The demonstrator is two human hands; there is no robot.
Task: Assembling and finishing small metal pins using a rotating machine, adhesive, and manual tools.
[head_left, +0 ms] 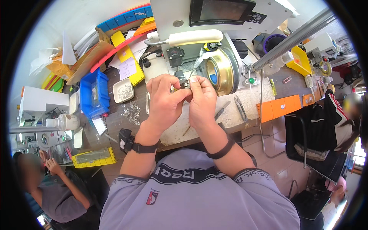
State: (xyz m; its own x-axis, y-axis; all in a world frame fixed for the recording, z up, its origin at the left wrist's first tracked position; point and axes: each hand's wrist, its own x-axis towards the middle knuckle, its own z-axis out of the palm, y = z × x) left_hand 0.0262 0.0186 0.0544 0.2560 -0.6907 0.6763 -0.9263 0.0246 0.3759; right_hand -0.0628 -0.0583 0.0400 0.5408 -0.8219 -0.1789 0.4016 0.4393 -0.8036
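My left hand (164, 100) and my right hand (203, 100) meet at the front of a white bench machine (168, 11). Thumb and fingers of each are pinched together. Whatever they hold is too small and too covered by the fingers to name. Just beyond the fingertips sits the machine's small metal working head (186, 68). Close beside my right hand is a large gold-coloured wheel (227, 71). A white lamp arm (195, 37) reaches across above both hands.
Left of my hands lie a heap of small metal rings (132, 114), a white dish of small pieces (124, 91) and a blue bin (92, 101). Scissors-like snips (240, 109) rest at right, near an orange strip (280, 107). Co-workers sit at both sides.
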